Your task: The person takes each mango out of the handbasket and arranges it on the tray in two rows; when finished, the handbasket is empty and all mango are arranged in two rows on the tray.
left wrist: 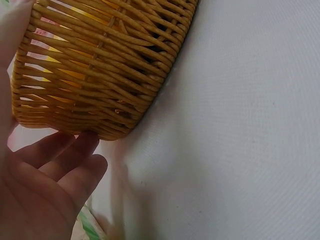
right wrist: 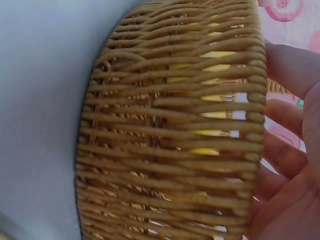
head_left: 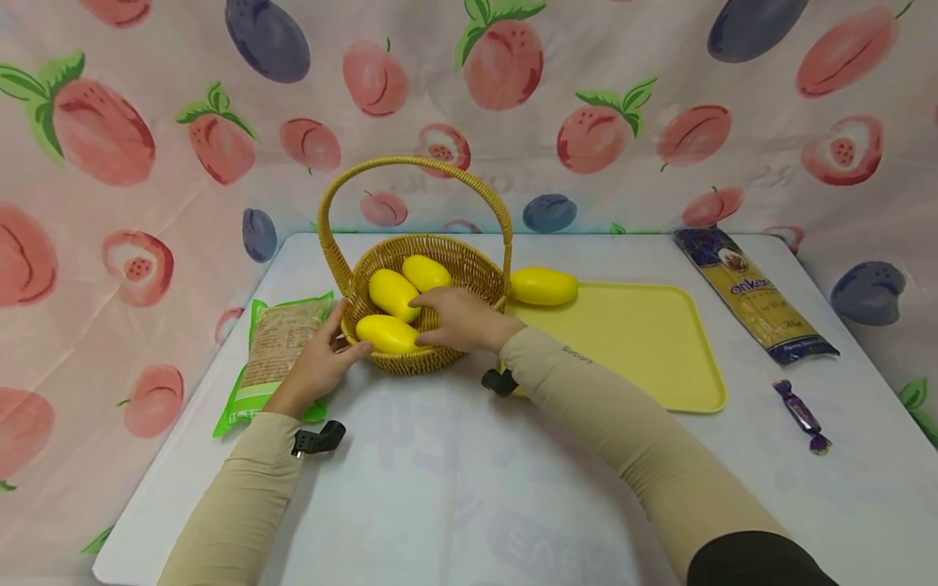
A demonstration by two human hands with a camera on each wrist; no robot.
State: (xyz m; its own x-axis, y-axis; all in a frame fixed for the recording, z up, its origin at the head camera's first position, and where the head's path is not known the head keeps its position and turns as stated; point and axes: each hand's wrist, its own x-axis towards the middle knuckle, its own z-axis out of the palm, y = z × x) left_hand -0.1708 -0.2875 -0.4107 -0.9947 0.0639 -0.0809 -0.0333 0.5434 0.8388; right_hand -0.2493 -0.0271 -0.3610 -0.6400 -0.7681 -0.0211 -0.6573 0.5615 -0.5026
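Observation:
A wicker basket [head_left: 414,362] with a tall handle stands at the table's middle left, with three yellow mangoes inside: a back one [head_left: 427,273], a middle one [head_left: 393,294] and a front one [head_left: 388,334]. My left hand [head_left: 322,366] holds the basket's left side, thumb at the rim near the front mango and fingers against the outer wicker [left wrist: 100,90]. Over the basket's right front rim reaches my right hand [head_left: 465,317], fingers spread, fingertips right at the middle mango and thumb near the front one. The right wrist view shows this hand [right wrist: 290,170] beyond the rim.
A fourth mango [head_left: 544,286] lies at the back left corner of a yellow tray [head_left: 623,350], right of the basket. Beneath the left hand lies a green-edged bag [head_left: 278,342]. A gold and blue packet [head_left: 755,293] and a purple wrapped candy [head_left: 802,415] lie at the right.

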